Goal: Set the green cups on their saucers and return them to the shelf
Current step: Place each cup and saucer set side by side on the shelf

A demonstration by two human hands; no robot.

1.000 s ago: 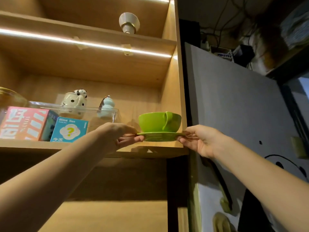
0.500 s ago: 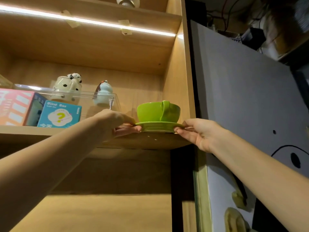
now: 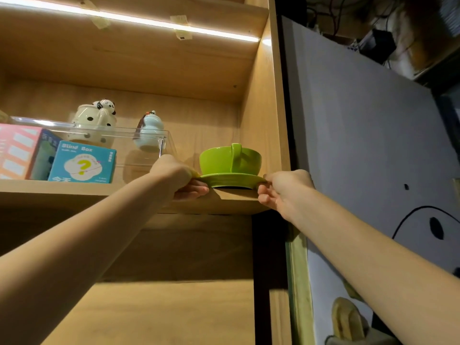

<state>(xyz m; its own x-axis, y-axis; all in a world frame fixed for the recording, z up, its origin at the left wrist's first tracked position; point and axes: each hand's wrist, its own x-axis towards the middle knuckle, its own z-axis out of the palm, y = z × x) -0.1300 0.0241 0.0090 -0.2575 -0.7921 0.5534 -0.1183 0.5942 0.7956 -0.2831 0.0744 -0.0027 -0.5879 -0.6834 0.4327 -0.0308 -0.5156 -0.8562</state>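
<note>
A green cup point(image 3: 230, 160), handle facing me, stands upright on a green saucer point(image 3: 232, 180). The saucer sits at the front right corner of the wooden shelf point(image 3: 74, 192), its base close to or touching the board. My left hand point(image 3: 178, 176) pinches the saucer's left rim, thumb on top and fingers under. At the saucer's right rim my right hand point(image 3: 283, 189) grips in the same way. Only one cup and saucer are in view.
Left of the cup stands a clear plastic box point(image 3: 139, 150), with a spotted white ceramic pot point(image 3: 94, 123) and a pale blue figurine point(image 3: 149, 131) behind it. A blue "Blind Box" carton point(image 3: 83, 161) and pink carton point(image 3: 18, 151) sit further left. The cabinet's side wall point(image 3: 261, 108) is just right of the cup.
Both hands have carried the cup and saucer forward and down onto the shelf's front corner. The view has moved closer to the shelf.
</note>
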